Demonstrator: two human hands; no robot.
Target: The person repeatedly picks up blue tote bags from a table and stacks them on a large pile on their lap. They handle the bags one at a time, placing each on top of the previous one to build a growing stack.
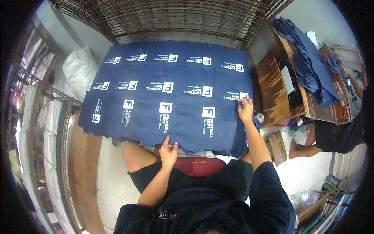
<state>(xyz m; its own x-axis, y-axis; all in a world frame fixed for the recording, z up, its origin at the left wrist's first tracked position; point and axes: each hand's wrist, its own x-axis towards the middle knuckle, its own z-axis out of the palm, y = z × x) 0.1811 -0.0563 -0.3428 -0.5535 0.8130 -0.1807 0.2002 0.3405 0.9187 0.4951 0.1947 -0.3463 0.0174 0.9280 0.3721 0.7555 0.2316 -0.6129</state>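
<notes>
Navy-blue fabric pieces (pixel 187 78) with white printed marks lie in overlapping rows across a broad surface in front of me. At the middle of the near edge, my left hand (pixel 168 154) rests with its fingers apart, the fingertips touching the fabric and nothing held. Over at the right side, my right hand (pixel 246 111) bends its fingers together against the cloth, partly covering a white printed mark (pixel 243 95). Whether a fabric edge is caught between those fingertips is hidden. Loose, wavy fabric edges hang along the front.
A wire rack (pixel 194 21) stands behind the fabric. Wooden cabinet (pixel 274 74) at right bears a stack of blue fabric (pixel 307 58). Beyond it, another person's bare leg (pixel 306 146) shows. White plastic sack (pixel 82 68) and shelving (pixel 52 128) line the left. My red seat (pixel 198 167) is below.
</notes>
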